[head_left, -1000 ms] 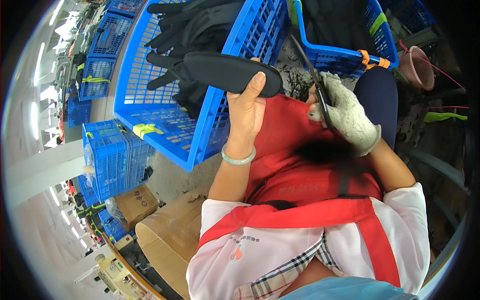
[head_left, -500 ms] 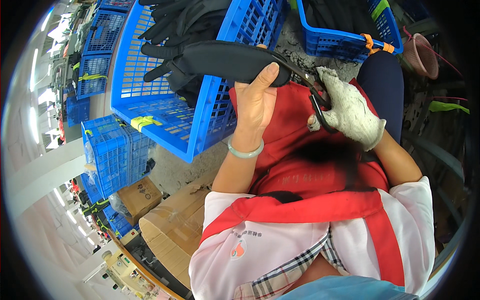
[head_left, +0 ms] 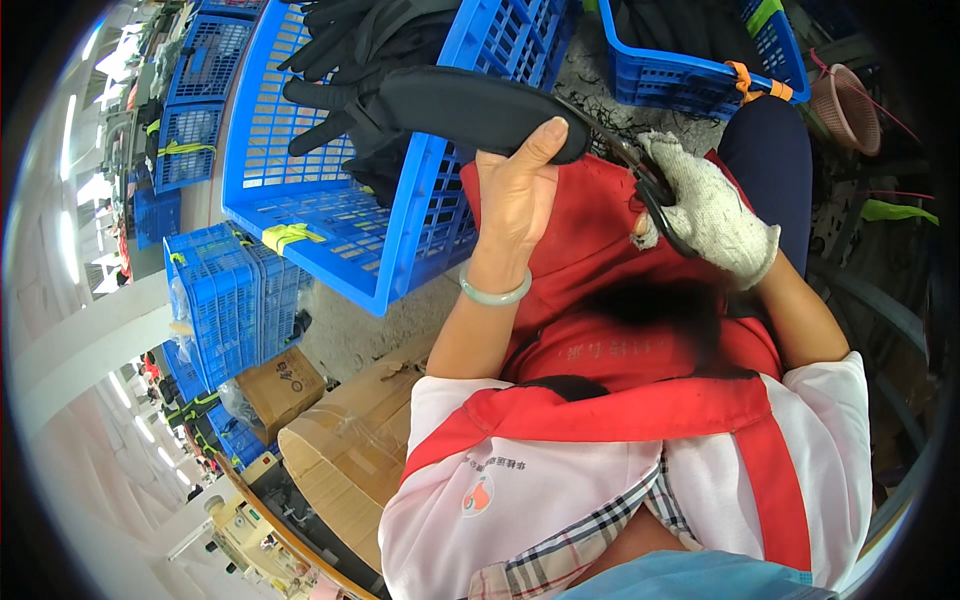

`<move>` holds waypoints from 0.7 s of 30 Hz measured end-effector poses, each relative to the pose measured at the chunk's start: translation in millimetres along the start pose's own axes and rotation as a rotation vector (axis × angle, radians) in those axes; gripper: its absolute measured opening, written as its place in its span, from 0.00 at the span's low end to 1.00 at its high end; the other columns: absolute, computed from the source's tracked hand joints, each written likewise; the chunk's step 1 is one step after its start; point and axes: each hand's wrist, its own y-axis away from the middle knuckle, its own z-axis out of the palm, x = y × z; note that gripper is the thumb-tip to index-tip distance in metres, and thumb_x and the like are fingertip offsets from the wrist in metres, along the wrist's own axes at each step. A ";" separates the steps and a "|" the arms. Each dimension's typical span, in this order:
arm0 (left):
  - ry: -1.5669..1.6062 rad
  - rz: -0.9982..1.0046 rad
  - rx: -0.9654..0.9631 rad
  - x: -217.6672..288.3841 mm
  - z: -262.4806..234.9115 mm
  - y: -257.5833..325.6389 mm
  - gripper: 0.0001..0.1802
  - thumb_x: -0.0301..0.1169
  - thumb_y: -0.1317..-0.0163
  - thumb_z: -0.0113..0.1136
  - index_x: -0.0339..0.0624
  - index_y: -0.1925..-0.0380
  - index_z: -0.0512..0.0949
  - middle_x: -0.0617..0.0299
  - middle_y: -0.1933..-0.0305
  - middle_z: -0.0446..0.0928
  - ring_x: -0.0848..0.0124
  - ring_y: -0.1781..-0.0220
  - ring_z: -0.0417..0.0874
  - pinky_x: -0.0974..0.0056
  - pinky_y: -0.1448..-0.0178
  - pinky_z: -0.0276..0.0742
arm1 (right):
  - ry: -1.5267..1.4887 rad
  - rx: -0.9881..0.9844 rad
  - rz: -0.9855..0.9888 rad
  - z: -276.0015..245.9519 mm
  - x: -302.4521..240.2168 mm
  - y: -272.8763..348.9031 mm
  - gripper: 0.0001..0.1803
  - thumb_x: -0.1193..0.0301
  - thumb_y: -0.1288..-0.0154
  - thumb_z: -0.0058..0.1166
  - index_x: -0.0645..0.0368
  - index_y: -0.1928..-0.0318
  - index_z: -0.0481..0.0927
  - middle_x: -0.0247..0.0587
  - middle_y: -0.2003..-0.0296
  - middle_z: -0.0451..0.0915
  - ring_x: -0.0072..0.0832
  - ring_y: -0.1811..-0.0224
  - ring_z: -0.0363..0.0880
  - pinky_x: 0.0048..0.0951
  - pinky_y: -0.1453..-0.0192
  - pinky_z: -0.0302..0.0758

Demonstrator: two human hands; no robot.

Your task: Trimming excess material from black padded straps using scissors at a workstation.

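My left hand [head_left: 520, 185] grips the right end of a long, padded black fabric piece [head_left: 465, 108], thumb on top and fingers hidden beneath. Its rounded end points right, and straps at its left end lie over a blue crate. Gloved in white knit, my right hand [head_left: 712, 212] is closed around the handles of black-handled scissors [head_left: 655, 192]. The scissor blades point up and left, lying along the far edge of the black piece's rounded end. Whether the blades touch the fabric I cannot tell.
A tilted blue crate [head_left: 395, 250] at left holds several black pieces [head_left: 350, 30]. Another blue crate [head_left: 665, 82] with black pieces stands far right, beside a pink basket [head_left: 845, 110]. Cardboard [head_left: 350, 440] and stacked blue crates [head_left: 215, 300] lie lower left. Black scraps litter the floor.
The black piece and my left hand have shifted slightly right. My right hand has moved a little right with the scissors, whose handles look closer together now.
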 end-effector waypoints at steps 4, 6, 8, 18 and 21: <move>-0.079 -0.039 -0.022 -3.2 -6.1 1.5 0.19 0.13 0.42 0.61 0.42 0.52 0.76 0.62 0.53 0.79 0.69 0.50 0.81 0.62 0.40 0.78 | -0.214 -0.025 0.049 0.9 7.7 -1.2 0.25 0.61 0.44 0.67 0.65 0.55 0.71 0.40 0.76 0.79 0.32 0.71 0.82 0.29 0.65 0.74; -0.090 -0.043 -0.026 -3.8 -7.7 2.7 0.19 0.13 0.42 0.61 0.42 0.51 0.76 0.62 0.53 0.79 0.69 0.50 0.81 0.62 0.40 0.78 | -0.078 -0.043 0.034 -6.8 1.2 -0.2 0.27 0.60 0.44 0.67 0.66 0.54 0.71 0.42 0.74 0.80 0.33 0.70 0.83 0.30 0.63 0.75; -0.107 -0.062 -0.065 -5.2 -7.3 4.0 0.20 0.13 0.43 0.62 0.42 0.51 0.76 0.62 0.53 0.79 0.69 0.50 0.81 0.62 0.39 0.77 | 0.057 -0.062 0.020 -6.4 -0.8 -0.2 0.28 0.59 0.44 0.67 0.67 0.53 0.71 0.44 0.73 0.81 0.35 0.68 0.84 0.30 0.61 0.76; -0.082 -0.123 -0.014 -13.0 -9.2 8.7 0.14 0.13 0.44 0.63 0.39 0.59 0.79 0.61 0.59 0.81 0.72 0.57 0.83 0.66 0.46 0.79 | 0.113 -0.085 0.131 -9.1 7.0 -3.2 0.38 0.48 0.55 0.70 0.66 0.52 0.74 0.53 0.68 0.81 0.50 0.63 0.81 0.41 0.58 0.76; -0.039 -0.130 -0.017 -15.5 -9.1 10.1 0.14 0.13 0.44 0.64 0.39 0.59 0.79 0.61 0.59 0.81 0.71 0.57 0.83 0.66 0.46 0.79 | 0.303 -0.055 -0.001 -8.8 6.5 2.3 0.37 0.50 0.54 0.70 0.65 0.51 0.73 0.53 0.67 0.80 0.49 0.63 0.80 0.41 0.58 0.76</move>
